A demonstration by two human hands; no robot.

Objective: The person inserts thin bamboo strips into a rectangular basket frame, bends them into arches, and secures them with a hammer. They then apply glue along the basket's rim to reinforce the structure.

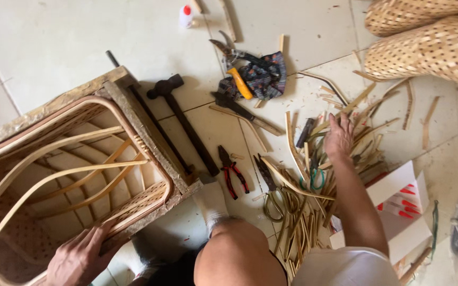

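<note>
Rattan under both hands: your left hand (78,258), nearest the camera, curls its fingers over the rim of the woven rattan frame (70,175) sitting in its rough wooden mould (144,127), gripping it at the lower edge. Your right hand (338,136) reaches out with fingers spread, flat on the heap of cane offcuts (314,185); it closes on nothing. Loose strips could shift or splinter under that palm, and the scissors (272,196) half buried among them could nick you if you rummage blind. Red-handled pliers (232,175) and a hammer (178,114) lie by your socked foot (211,204), easy to kick. Farther off, pruning shears (234,55) rest on a patterned cloth (266,77), with a small glue bottle (185,16) and woven baskets (425,39) beyond.
</note>
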